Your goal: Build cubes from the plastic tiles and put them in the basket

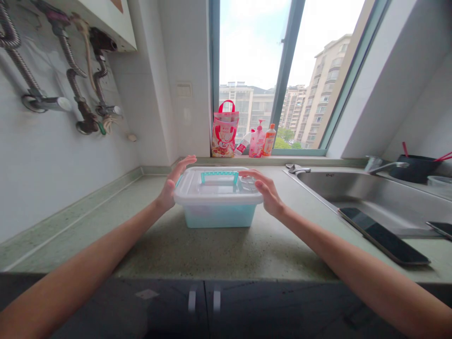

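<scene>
Turquoise plastic box [219, 215], pale lid [189, 187] on, set on counter [148, 252]; long axis laid crosswise. Left end flanked by left hand [171, 187], right end by right hand [269, 194] (neither clearly nearer); both held unclenched, fingers extended, firm contact not discernible.

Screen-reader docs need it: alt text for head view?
Left hand and right hand at either end of a lidded teal box on a countertop. Sink at right; pink bag and bottles by the window.
</scene>
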### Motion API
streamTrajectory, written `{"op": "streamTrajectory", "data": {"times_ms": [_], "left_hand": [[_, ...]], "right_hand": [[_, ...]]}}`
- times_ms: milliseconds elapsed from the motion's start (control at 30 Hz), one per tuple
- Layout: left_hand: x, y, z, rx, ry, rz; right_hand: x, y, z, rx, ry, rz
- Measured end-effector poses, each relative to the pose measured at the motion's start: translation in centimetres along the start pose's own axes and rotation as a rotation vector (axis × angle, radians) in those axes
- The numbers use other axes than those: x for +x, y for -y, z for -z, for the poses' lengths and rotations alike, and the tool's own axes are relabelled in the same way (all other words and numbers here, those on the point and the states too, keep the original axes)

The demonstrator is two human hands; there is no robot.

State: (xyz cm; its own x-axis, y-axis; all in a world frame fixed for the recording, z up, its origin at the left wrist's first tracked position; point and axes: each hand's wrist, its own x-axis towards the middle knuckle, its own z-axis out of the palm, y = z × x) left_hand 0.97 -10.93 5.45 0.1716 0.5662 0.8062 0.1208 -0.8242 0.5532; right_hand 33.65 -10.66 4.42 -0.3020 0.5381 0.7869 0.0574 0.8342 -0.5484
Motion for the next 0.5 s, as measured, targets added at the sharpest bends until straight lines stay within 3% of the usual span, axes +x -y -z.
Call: {"op": "streamTrajectory", "data": {"times_ms": [267,400,500], "left_hand": [[0.3,-0.6,1.5,0.015,0.239,-0.039],[0.4,-0.9,1.8,0.050,0.274,-0.033],[0.0,-0.9,1.7,0.042,0.212,0.017]], "right_hand": [[-0.1,1.4,0.0,-0.043,0.102,0.136],[-0.1,1.8,-0.1,-0.047,0.098,0.117],[-0.2,1.7,-0.2,-0.054,0.104,0.114]]}}
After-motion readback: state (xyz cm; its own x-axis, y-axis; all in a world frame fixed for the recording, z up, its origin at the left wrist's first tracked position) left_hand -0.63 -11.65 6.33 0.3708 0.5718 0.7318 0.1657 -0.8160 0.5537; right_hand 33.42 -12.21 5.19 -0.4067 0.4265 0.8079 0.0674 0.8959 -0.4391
